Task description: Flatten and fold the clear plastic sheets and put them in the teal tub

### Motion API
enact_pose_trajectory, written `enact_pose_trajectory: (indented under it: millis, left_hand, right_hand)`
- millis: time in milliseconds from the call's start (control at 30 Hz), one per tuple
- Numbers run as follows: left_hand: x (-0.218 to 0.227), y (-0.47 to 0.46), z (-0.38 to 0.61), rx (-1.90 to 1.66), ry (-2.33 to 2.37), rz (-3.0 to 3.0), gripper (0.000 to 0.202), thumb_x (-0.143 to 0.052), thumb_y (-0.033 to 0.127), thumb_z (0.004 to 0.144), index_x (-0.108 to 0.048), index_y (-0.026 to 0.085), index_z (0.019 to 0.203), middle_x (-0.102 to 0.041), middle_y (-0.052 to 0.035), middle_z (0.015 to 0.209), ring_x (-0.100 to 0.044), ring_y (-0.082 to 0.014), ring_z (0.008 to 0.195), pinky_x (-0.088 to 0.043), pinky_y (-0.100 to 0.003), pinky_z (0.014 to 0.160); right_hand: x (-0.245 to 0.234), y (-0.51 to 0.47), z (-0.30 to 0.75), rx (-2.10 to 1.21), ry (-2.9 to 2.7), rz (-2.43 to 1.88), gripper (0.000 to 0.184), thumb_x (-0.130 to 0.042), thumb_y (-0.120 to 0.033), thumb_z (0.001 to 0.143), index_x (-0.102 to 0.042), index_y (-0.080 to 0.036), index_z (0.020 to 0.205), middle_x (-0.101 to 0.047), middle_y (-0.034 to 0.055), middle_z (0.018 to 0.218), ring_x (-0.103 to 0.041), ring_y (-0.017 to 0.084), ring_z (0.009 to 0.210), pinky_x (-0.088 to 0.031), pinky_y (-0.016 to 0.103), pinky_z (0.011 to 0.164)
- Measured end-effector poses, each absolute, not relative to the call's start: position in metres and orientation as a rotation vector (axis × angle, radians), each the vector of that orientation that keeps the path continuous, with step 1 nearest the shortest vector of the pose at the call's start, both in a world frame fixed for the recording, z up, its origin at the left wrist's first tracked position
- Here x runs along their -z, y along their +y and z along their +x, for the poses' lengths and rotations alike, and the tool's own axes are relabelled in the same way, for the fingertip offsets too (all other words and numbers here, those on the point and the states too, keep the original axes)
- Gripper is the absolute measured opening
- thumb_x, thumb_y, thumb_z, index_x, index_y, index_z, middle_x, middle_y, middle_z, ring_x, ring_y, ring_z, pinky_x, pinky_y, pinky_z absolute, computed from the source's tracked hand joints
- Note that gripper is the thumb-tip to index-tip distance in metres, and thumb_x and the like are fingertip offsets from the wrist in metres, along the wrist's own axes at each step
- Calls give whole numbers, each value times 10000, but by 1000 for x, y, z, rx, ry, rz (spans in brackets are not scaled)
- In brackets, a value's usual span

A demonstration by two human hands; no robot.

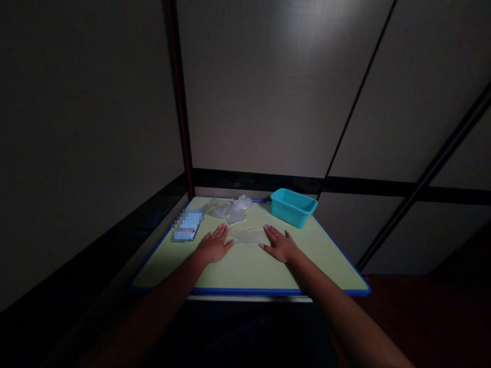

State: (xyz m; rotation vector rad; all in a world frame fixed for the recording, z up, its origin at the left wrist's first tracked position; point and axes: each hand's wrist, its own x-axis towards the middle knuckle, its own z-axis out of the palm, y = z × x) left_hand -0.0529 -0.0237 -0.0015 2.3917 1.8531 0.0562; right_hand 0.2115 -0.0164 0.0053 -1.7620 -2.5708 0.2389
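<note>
A clear plastic bag lies flattened on the pale yellow-green table, between my two hands. My left hand rests palm down at its left end, fingers stretched forward and thumb pointing inward. At the right end my right hand lies flat in the same way, its fingertips touching or very near the bag's edge. Neither hand grips anything. Just beyond my left fingertips sits a crumpled heap of clear plastic.
The small table has a blue rim and stands against wall panels. At its back right corner is a turquoise plastic basket. A phone with a lit screen lies near the left edge.
</note>
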Motion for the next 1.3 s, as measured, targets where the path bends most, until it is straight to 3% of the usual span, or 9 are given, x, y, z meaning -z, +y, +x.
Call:
enact_pose_trajectory:
  millis: [267, 533, 667, 967, 1200, 1300]
  left_hand:
    - [-1, -22, -45, -307, 2073, 2399, 661, -178, 517, 924, -207, 110, 1443, -126, -118, 1517, -80, -213, 1402, -151, -467, 1092]
    - [-26, -23, 20, -99, 1481, 2561, 701, -181, 593, 899, -188, 163, 1453, -101, -107, 1521, -89, -239, 1400, -160, -496, 1082]
    - [-23, -14, 53, -166, 1413, 2556, 670, -128, 560, 916, -178, 165, 1455, -93, -87, 1526, -87, -222, 1401, -146, -494, 1090]
    - [0, -5, 51, -192, 1575, 2478, 693, -134, 582, 898, -204, 169, 1449, -134, -75, 1523, -107, -214, 1399, -127, -500, 1098]
    - [4, -2, 41, -153, 1814, 2341, 601, -211, 414, 913, -191, 150, 1452, -103, -73, 1527, -67, -204, 1404, -131, -505, 1096]
    - [5, 1, 37, -149, 1864, 2303, 652, -219, 477, 901, -187, 133, 1454, -92, -90, 1526, -66, -225, 1404, -133, -515, 1092]
  right_hand:
    - [-4, -16, 212, -238, -2562, -1721, 806, -205, -675, 844, -44, -196, 1472, -66, 64, 1533, -61, 213, 1404, -52, 548, 1075]
    - [-7, -17, 212, -240, -2561, -1742, 775, -231, -640, 855, -57, -205, 1473, -81, 57, 1535, -48, 218, 1404, -58, 528, 1080]
    - [-5, -15, 213, -219, -2587, -1745, 731, -260, -583, 871, -73, -212, 1472, -83, 55, 1535, -57, 214, 1403, -65, 529, 1079]
    - [-2, -14, 215, -197, -2592, -1744, 735, -227, -609, 870, -61, -223, 1473, -81, 41, 1534, -62, 203, 1404, -78, 535, 1079]
    - [-1, -13, 215, -209, -2585, -1755, 785, -203, -665, 851, -44, -214, 1474, -79, 52, 1535, -44, 220, 1405, -72, 534, 1080]
    - [-1, -13, 215, -223, -2572, -1749, 799, -209, -680, 843, -50, -215, 1473, -85, 52, 1534, -56, 225, 1404, -64, 538, 1081]
